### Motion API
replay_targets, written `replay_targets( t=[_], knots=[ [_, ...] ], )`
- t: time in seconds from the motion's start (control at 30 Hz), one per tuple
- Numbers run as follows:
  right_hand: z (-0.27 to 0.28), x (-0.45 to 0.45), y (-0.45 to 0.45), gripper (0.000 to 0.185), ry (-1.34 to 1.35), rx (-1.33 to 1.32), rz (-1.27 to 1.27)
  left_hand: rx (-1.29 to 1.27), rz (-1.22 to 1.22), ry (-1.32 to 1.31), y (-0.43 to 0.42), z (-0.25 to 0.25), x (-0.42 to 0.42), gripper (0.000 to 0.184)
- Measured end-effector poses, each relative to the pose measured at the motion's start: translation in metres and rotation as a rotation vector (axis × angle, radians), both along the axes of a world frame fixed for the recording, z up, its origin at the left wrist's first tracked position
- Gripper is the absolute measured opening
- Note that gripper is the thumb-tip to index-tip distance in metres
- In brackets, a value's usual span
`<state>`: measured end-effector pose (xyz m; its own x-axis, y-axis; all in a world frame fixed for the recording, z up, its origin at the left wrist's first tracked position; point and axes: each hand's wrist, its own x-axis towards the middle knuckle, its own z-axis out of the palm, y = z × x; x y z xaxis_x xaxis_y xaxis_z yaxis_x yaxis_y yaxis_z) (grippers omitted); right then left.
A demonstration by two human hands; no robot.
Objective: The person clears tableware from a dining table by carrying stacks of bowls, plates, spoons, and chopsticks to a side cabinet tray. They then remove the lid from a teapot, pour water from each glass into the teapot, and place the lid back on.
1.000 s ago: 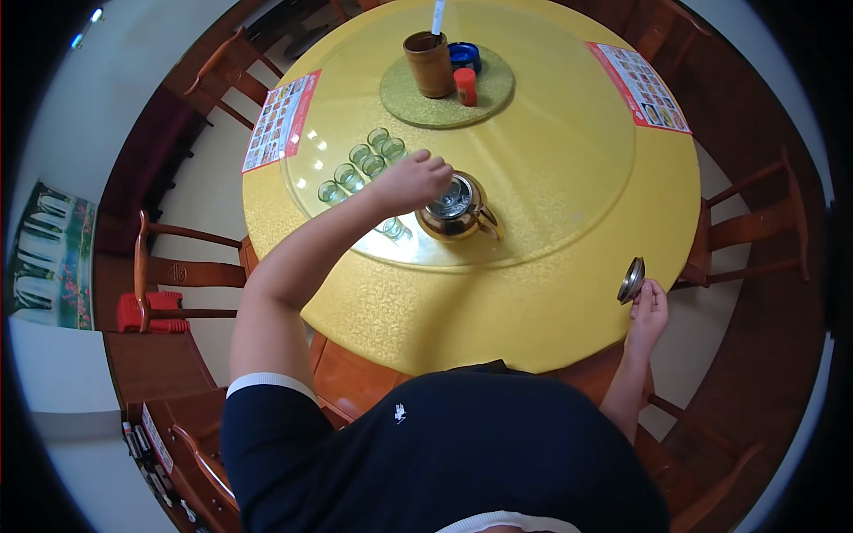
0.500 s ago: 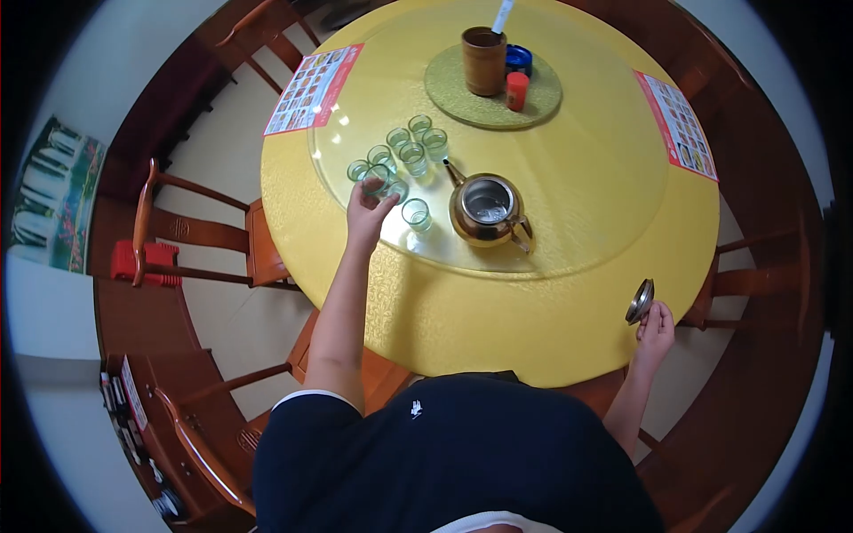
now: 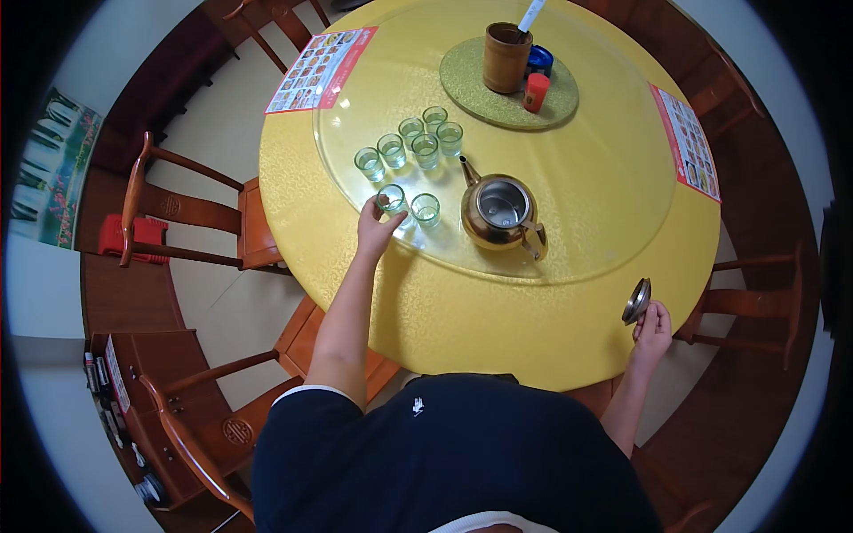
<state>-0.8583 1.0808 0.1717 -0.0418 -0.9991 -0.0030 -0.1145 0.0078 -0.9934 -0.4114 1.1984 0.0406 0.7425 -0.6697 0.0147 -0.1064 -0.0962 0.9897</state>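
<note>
Both my hands reach over the round table, its yellow cloth spread out between and beyond them. On it lies the clear glass turntable, with its near left edge close to my left hand. One wooden chair stands off to the left of that hand, and another chair is to the right of my right hand. Well beyond my left hand, toward the far side, the round green mat sits on the turntable. One menu sheet lies beyond and left of my left hand; a second menu sheet lies beyond my right.

The brass teapot stands upright and uncovered to the right of my left hand, just past a lone glass, its spout turned away from me and its handle toward my right hand. Far ahead, on the mat, are the brown cylindrical holder, the blue dish and the red container.

My right hand pinches the lid by its edge, tilted up near the table's rim. My left thumb and fingers close around a small green-tinted glass; whether its base meets the turntable, I cannot tell. Six more glasses stand grouped just beyond that grip.
</note>
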Motion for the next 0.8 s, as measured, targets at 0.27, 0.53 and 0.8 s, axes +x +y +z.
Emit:
replay_targets(
  t=[0.27, 0.53, 0.8],
  knots=[
    [0.003, 0.002, 0.002, 0.011, 0.014, 0.007, -0.038, 0.046, -0.016, -0.029, 0.0, -0.012, -0.001, 0.057],
    [0.001, -0.004, 0.002, 0.011, 0.038, 0.019, -0.065, -0.059, 0.126, -0.033, 0.002, -0.019, 0.04, 0.057],
    [0.006, -0.001, 0.006, 0.012, 0.049, 0.011, -0.062, 0.096, 0.178, -0.14, -0.038, 0.0, 0.076, 0.073]
  ],
)
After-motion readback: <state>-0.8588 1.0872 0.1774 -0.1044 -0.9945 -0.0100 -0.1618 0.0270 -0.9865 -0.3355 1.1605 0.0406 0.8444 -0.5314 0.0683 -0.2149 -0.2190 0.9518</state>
